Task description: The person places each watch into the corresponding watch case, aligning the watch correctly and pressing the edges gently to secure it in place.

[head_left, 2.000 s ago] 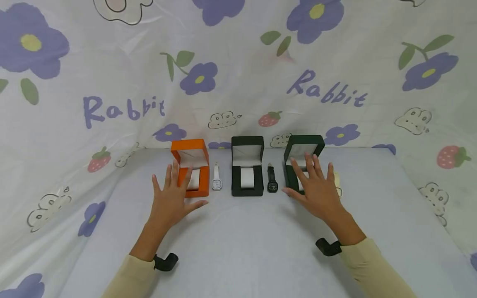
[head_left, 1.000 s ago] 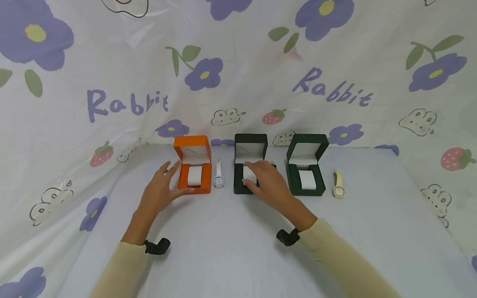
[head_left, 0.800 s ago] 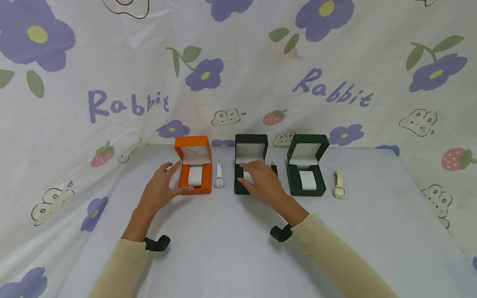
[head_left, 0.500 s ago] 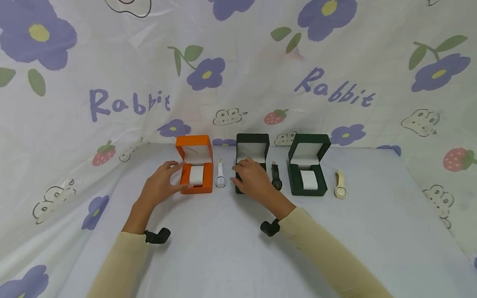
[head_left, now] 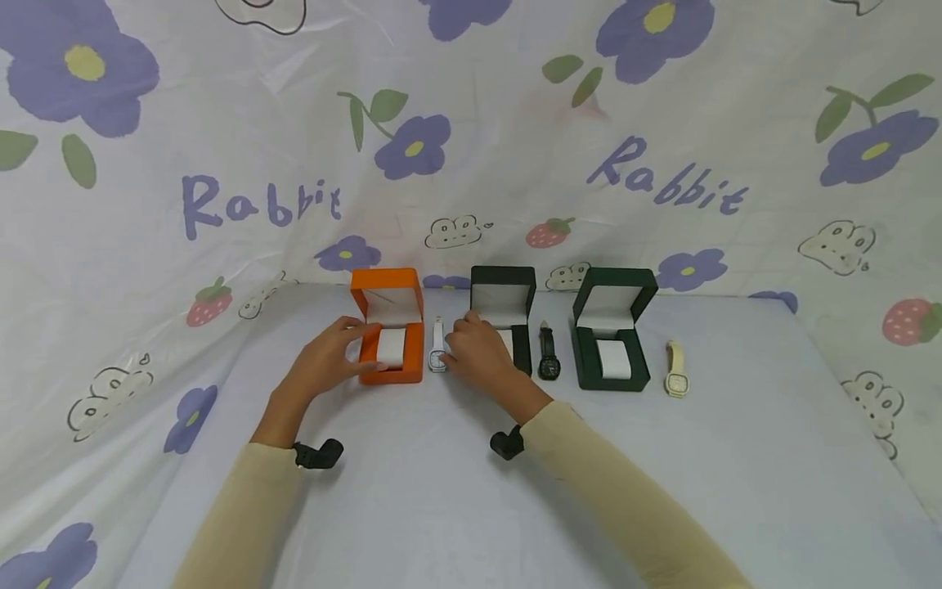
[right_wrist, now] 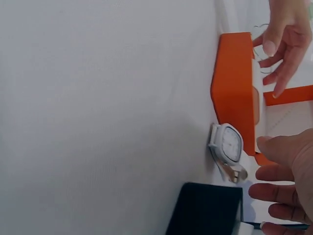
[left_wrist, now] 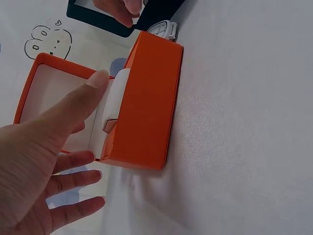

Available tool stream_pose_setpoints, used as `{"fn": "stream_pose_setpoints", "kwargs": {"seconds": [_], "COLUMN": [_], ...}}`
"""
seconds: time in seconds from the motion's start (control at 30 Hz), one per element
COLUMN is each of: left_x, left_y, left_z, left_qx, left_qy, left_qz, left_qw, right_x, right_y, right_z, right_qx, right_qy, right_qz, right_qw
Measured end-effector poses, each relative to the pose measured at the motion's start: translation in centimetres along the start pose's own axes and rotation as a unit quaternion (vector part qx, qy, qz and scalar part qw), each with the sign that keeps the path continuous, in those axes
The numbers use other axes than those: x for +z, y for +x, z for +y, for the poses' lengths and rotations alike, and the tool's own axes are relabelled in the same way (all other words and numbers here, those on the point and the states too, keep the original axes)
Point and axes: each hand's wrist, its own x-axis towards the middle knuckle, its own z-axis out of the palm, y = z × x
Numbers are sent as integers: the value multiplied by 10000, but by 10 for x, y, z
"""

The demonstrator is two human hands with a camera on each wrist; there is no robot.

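Observation:
My left hand [head_left: 320, 360] hovers at the left side of an orange watch box [head_left: 417, 360], thumb over its front part. The lid is up and a white cushion [head_left: 392, 348] sits inside. In the left wrist view the fingers are spread and hold nothing. Loosely bent, my right hand [head_left: 478, 356] is over the gap between the white watch [head_left: 438, 339] and the middle dark watch box [head_left: 522, 352], hiding part of that box. Its thumb comes close above the white watch [right_wrist: 230, 144] in the right wrist view, with nothing gripped.
Right of the middle box lies a black watch [head_left: 548, 356]. Farther right stand a dark green watch box [head_left: 643, 372], lid up with a white cushion, and a gold watch [head_left: 675, 376]. A patterned cloth [head_left: 471, 147] hangs behind the white table [head_left: 441, 491].
My right hand has moved left from the right-hand green box, across the middle box, to the white watch. My left hand has turned and stays beside the orange box. Boxes and watches keep their places.

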Motion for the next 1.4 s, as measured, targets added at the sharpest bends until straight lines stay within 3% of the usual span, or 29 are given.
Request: {"fn": "stream_pose_setpoints", "kwargs": {"seconds": [0.13,0.37,0.67,0.87,1.13,1.4], "left_x": [0,1,-2,-3,-4,-7], "left_y": [4,12,19,22,25,29], "left_z": [2,4,7,7,8,13], "left_qx": [-101,-15,-113,-241,-209,-162], "left_qy": [-69,-130,-93,-179,-213,-58], "left_qz": [-94,-371,-724,-820,-809,-842], "left_qw": [9999,9992,9973,9962,9963,9963], "right_x": [8,17,23,24,23,19], "right_y": [6,7,8,9,10,7], "right_z": [-4,-10,-16,-19,-21,-21], "right_qx": [130,497,1020,1162,966,876], "right_qy": [-49,168,224,413,999,1784], "right_qz": [-159,-314,-133,-60,161,196], "right_qw": [9998,9981,9944,9924,9902,9799]}}
